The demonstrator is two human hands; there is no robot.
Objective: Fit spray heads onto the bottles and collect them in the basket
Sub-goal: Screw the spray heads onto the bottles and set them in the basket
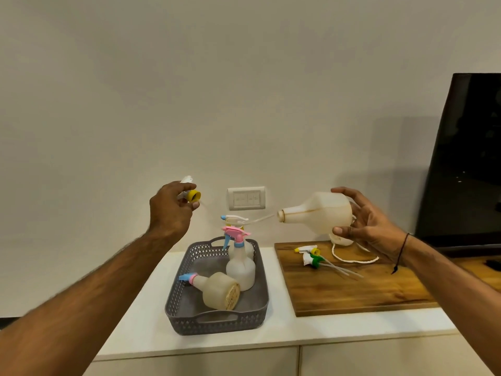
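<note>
My left hand is raised above the counter, shut on a white spray head with a yellow collar. Its thin dip tube runs right, its tip at the mouth of a translucent bottle. My right hand holds that bottle sideways in the air, neck pointing left. The grey basket on the counter holds bottles with pink and blue spray heads: one lying down, the others upright. Two loose spray heads, one yellow and one green, lie on the wooden board.
The white counter carries the basket and board. A white cord loops on the board behind another bottle base. A wall socket sits behind the basket. A dark screen stands at the right.
</note>
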